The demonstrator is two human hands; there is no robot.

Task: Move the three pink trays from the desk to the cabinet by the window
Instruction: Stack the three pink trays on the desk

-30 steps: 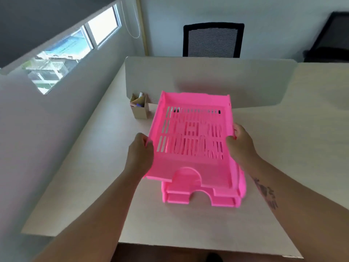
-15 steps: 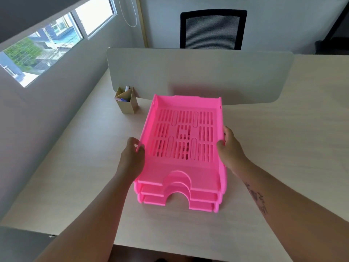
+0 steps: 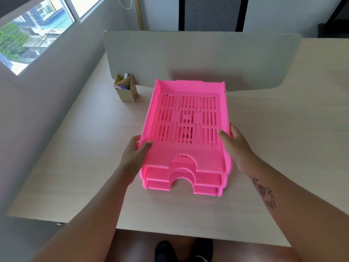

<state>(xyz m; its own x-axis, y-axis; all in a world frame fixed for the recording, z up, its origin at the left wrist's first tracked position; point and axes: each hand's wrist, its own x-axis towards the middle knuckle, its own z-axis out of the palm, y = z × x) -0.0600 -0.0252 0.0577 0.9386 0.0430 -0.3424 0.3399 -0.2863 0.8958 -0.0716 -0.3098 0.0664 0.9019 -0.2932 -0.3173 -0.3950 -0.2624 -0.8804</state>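
Observation:
Three pink slotted trays sit stacked on the pale wooden desk (image 3: 75, 148), in the middle of the view. The top pink tray (image 3: 186, 120) lies nested on the two lower pink trays (image 3: 181, 183), whose arched front edges show beneath it. My left hand (image 3: 135, 155) holds the top tray's left wall, thumb inside the tray. My right hand (image 3: 236, 144) holds its right wall the same way. The cabinet by the window is not in view.
A tan cardboard pen holder (image 3: 125, 89) stands left of the trays against the grey divider panel (image 3: 188, 57). A black mesh chair (image 3: 210, 14) is behind the divider. A window (image 3: 28, 35) is in the wall at left. The desk's near edge is just below my forearms.
The top tray, held tilted above the other two a second ago, has come down onto the stack and now lies level. Both hands stayed on its sides.

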